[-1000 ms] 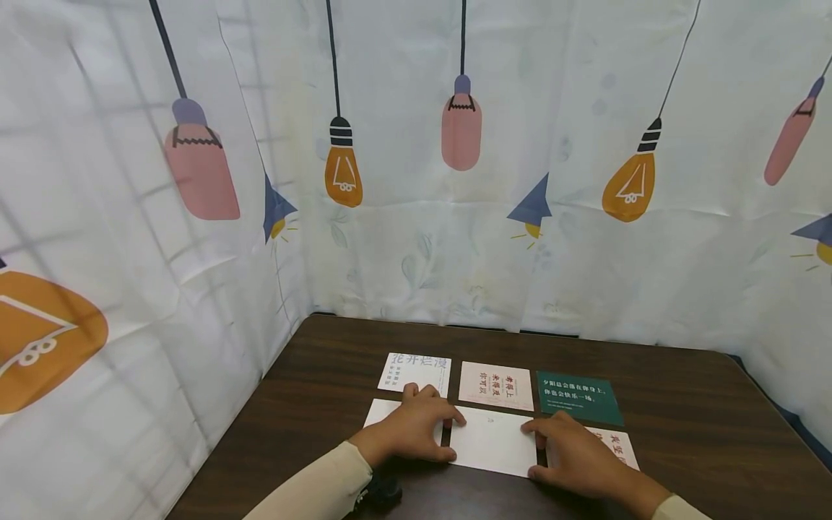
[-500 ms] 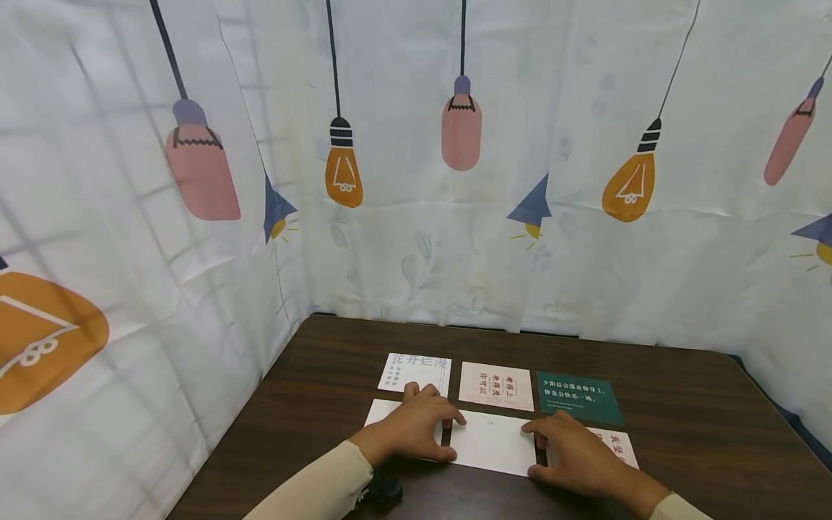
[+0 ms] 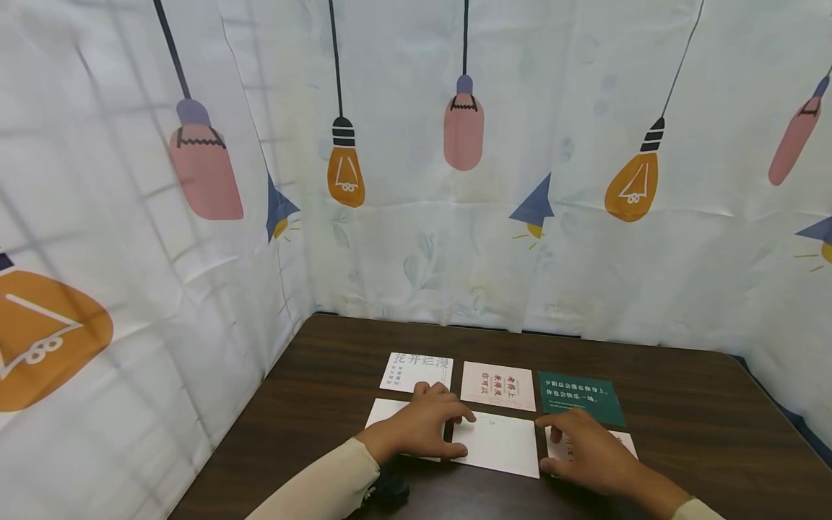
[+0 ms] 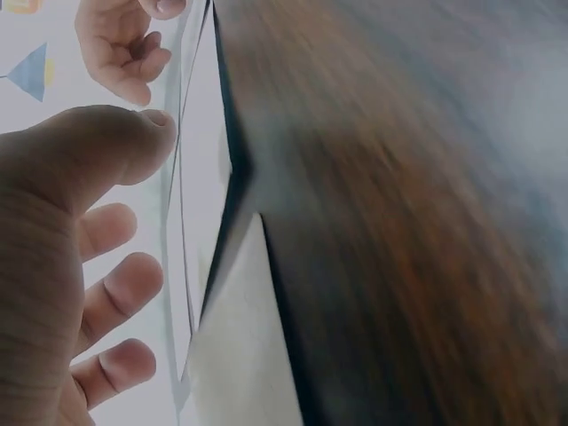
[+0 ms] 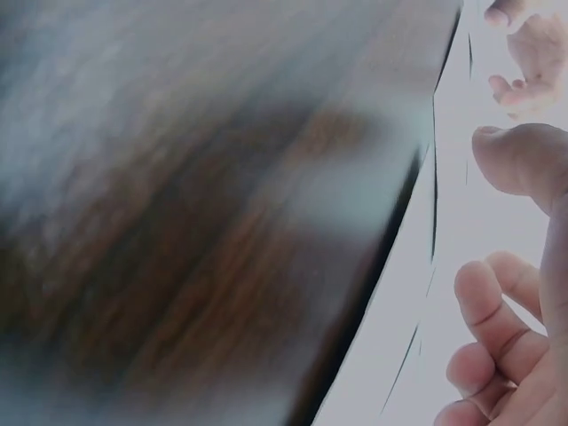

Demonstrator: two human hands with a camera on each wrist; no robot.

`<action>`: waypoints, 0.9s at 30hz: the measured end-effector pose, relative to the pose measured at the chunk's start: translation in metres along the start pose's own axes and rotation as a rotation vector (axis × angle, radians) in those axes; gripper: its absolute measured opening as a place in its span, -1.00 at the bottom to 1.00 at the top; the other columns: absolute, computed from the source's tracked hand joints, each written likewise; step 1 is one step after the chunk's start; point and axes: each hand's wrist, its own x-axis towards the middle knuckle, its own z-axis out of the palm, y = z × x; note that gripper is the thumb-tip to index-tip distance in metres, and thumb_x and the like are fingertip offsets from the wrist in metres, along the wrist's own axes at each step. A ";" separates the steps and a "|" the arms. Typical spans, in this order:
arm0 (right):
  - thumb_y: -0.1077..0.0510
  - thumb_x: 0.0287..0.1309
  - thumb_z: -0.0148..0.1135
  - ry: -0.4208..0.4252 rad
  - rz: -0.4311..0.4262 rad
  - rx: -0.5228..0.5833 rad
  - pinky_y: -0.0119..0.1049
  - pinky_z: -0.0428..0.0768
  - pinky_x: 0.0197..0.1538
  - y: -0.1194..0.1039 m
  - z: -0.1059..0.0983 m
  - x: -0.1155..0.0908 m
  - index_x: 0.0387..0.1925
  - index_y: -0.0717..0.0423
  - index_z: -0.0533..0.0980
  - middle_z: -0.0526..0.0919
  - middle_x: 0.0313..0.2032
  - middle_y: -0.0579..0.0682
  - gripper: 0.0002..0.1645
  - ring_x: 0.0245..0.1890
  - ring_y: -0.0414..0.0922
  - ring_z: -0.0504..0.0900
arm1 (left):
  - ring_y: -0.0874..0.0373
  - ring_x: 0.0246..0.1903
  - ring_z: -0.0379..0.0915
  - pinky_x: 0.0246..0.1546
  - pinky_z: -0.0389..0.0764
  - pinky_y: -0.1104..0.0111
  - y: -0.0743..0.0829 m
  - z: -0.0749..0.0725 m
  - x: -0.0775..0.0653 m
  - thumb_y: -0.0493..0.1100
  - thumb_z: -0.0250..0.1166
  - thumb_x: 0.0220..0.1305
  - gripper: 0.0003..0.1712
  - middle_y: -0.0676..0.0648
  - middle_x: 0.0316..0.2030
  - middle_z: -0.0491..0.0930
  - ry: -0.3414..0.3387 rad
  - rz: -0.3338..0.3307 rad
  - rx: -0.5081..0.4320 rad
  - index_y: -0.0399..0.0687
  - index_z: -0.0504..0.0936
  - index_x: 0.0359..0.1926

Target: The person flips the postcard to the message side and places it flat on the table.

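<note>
A white card (image 3: pixel 497 442), blank but for a tiny mark near its top edge, lies flat in the middle of the front row. My left hand (image 3: pixel 421 425) is at its left edge, thumb and index finger spread over it. My right hand (image 3: pixel 588 451) hovers just off its right side, fingers loosely bent, above a pale card with red characters (image 3: pixel 625 442). Another white card (image 3: pixel 383 410) is partly hidden beneath the left hand. In the left wrist view, the left thumb (image 4: pixel 142 146) and fingertips stand apart, pinching nothing. The right wrist view shows the right fingers (image 5: pixel 497 319) relaxed.
The back row has a white card with grey characters (image 3: pixel 416 370), a pale pink card with red characters (image 3: pixel 499 386) and a dark green card (image 3: pixel 581 396). All lie on a dark wooden table (image 3: pixel 351 339). Behind it hangs a white curtain (image 3: pixel 403 267) printed with lamps.
My right hand has drawn off the middle white card's right edge, uncovering more of the pale card. My left hand has shifted slightly right over the middle card. The cards stay put.
</note>
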 end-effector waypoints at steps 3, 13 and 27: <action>-0.34 -0.01 0.54 0.022 -0.015 -0.026 -0.35 0.46 -0.34 0.002 -0.002 -0.002 0.16 -0.09 0.58 0.46 -0.29 -0.33 -0.24 -0.20 -0.21 0.38 | 0.35 -0.12 0.25 -0.06 0.13 0.20 0.002 0.001 0.003 0.24 0.46 0.19 -0.52 0.30 -0.19 0.55 -0.001 0.009 0.000 0.33 0.67 0.12; -0.26 -0.03 0.59 0.065 -0.037 -0.024 -0.37 0.46 -0.35 0.013 -0.006 -0.009 0.13 -0.07 0.60 0.47 -0.28 -0.36 -0.28 -0.20 -0.24 0.36 | 0.34 -0.06 0.27 -0.01 0.24 0.22 0.011 0.004 0.014 0.23 0.44 0.22 -0.52 0.28 -0.11 0.56 -0.005 0.043 -0.011 0.29 0.68 0.13; -0.22 -0.03 0.60 0.081 -0.036 -0.054 -0.30 0.55 -0.25 0.026 -0.014 -0.020 0.13 -0.01 0.60 0.48 -0.26 -0.35 -0.27 -0.13 -0.21 0.39 | 0.32 0.02 0.33 0.00 0.29 0.31 0.027 0.009 0.026 0.26 0.41 0.23 -0.54 0.29 -0.02 0.57 0.005 0.056 0.021 0.29 0.69 0.11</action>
